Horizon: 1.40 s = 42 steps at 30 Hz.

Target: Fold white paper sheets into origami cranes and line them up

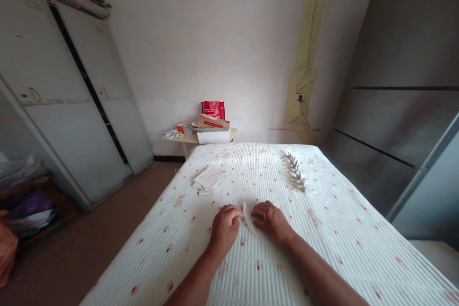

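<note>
A small folded piece of paper (249, 220) stands on edge between my hands, low over the bedspread. My left hand (226, 222) is closed, with thumb and fingertips pinching the paper's left side. From the other side, the curled fingers of my right hand (271, 221) grip the paper, though its fingertips are partly hidden. Beyond my left hand lies a loose stack of printed paper sheets (210, 179). A row of several small folded paper figures (296, 172) runs along the right side of the bed.
The bed's white ribbed cover (258, 272) has red spots. Behind it, a small table (186, 139) bears a white box (214, 135), a red bag (214, 109) and a pile of small white pieces (174, 134). Cabinets (64, 91) stand left; a grey wardrobe (390, 114) stands right.
</note>
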### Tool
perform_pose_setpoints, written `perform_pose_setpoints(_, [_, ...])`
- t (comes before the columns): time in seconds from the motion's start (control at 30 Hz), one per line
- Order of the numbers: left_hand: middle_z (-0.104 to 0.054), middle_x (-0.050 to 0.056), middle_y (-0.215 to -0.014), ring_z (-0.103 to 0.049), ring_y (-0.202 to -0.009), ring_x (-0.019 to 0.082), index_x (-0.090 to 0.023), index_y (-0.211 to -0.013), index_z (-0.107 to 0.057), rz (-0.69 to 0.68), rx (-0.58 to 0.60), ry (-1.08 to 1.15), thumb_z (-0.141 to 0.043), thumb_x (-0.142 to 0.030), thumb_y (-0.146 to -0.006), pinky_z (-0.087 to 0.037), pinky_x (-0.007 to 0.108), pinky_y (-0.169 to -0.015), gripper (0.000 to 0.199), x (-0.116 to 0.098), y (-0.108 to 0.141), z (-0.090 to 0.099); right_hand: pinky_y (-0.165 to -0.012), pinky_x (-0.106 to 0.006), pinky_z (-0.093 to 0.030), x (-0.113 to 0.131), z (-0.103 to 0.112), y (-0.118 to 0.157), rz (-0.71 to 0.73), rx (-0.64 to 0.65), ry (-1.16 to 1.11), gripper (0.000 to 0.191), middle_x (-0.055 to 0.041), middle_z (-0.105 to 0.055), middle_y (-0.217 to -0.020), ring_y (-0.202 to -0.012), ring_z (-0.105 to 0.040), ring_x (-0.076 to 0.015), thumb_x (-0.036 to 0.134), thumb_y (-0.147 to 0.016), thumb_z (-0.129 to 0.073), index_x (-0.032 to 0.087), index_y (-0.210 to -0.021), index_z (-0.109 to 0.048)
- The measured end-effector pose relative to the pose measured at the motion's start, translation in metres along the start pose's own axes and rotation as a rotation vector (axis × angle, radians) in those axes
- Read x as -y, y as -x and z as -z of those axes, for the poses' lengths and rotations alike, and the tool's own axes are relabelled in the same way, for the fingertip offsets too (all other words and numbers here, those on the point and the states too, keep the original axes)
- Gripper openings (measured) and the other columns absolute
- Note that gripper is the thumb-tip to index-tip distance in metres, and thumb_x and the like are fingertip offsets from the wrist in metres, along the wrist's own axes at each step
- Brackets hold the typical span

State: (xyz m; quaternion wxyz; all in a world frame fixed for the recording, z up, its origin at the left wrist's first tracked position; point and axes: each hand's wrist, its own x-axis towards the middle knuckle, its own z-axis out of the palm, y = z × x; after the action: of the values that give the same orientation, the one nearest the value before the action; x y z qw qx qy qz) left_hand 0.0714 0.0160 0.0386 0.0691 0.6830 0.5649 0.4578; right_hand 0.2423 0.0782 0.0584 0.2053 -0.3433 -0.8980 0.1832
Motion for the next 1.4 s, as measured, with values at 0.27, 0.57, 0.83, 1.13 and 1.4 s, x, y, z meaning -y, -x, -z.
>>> perform_pose_setpoints(0.27, [-0.058,0.001,-0.120,-0.037,-0.124,0.021,-0.027,-0.115,-0.055,-0.261,0.391,-0.308,-0.046,-0.008,-0.075,-0.031,0.044,-0.101,0.045,0.002,-0.011,0.003,-0.082,-0.024,-0.038,0.003,0.002,0.000,0.014,0.007,-0.021,0.023,-0.0021,-0.065,-0.090,-0.089,-0.053,-0.0154,0.008,-0.072,-0.052,0.020,-0.085,-0.066])
perform_pose_setpoints(0.57, [-0.053,0.002,-0.127,-0.036,-0.125,0.022,-0.029,-0.124,-0.046,-0.243,0.446,-0.406,-0.045,-0.019,-0.084,-0.028,0.044,-0.100,0.041,0.002,-0.005,0.003,-0.085,-0.027,-0.041,-0.002,-0.002,0.008,-0.005,-0.036,-0.079,0.024,-0.0047,-0.063,-0.101,-0.095,-0.054,-0.0169,0.007,-0.072,-0.054,0.020,-0.087,-0.068])
perform_pose_setpoints(0.83, [-0.052,0.000,-0.128,-0.035,-0.125,0.022,-0.030,-0.123,-0.047,-0.216,0.453,-0.402,-0.044,-0.021,-0.085,-0.028,0.043,-0.099,0.039,0.000,-0.005,0.004,-0.083,-0.028,-0.042,-0.002,-0.008,0.013,0.006,-0.086,-0.033,0.021,-0.0045,-0.064,-0.100,-0.093,-0.055,-0.0176,0.009,-0.076,-0.054,0.022,-0.075,-0.070])
perform_pose_setpoints(1.13, [-0.053,-0.001,-0.128,-0.037,-0.123,0.021,-0.029,-0.121,-0.050,-0.197,0.422,-0.390,-0.047,-0.019,-0.083,-0.029,0.042,-0.099,0.039,0.001,-0.004,0.002,-0.085,-0.031,-0.041,0.002,-0.004,0.032,0.036,-0.068,-0.127,0.020,-0.0037,-0.064,-0.103,-0.097,-0.055,-0.0188,0.010,-0.075,-0.057,0.025,-0.073,-0.071])
perform_pose_setpoints(1.4, [-0.053,-0.003,-0.127,-0.039,-0.122,0.021,-0.031,-0.118,-0.053,-0.188,0.419,-0.376,-0.050,-0.021,-0.082,-0.030,0.041,-0.099,0.037,0.008,-0.005,-0.001,-0.083,-0.029,-0.043,0.000,-0.002,0.037,0.083,-0.124,-0.221,0.025,-0.0069,-0.062,-0.102,-0.094,-0.056,-0.0171,0.006,-0.076,-0.050,0.020,-0.083,-0.068])
